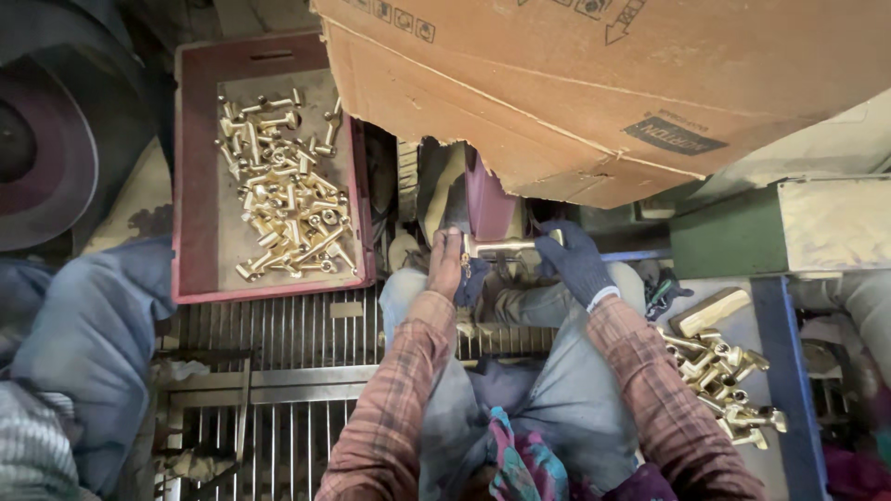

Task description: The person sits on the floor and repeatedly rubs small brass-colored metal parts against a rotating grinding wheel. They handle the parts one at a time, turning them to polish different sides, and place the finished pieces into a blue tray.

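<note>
Nearest the camera, the person's plaid sleeves (399,408) ran forward over grey trousered knees, with a bright patterned cloth (524,464) bunched in the lap. Beyond the knees, the brass fitting (501,246) was held level between both hands, seemingly so that its side met the maroon sanding belt (489,206) just behind it. The left hand (447,263), bare, had its fingers clenched round the fitting's left end. The right hand (571,260), in a dark glove, had its fingers grasping the right end, probably steadying it against the belt's pull.

Left of the fitting, a red plastic tray (195,186) held a loose heap of similar brass pieces (283,186), within easy reach of the left arm. Right of the fitting and nearer the camera, a second pile of brass parts (719,371) lay on a grey surface (742,325), beside a pale wooden block (710,311).

Above the fitting, a large brown cardboard box (594,83) overhung the belt, perhaps as a shield. It carried a dark oblong label (673,136) on its lower right face and small black handling symbols along its top edge. Right of the fitting stood a green metal housing (729,243).
</note>
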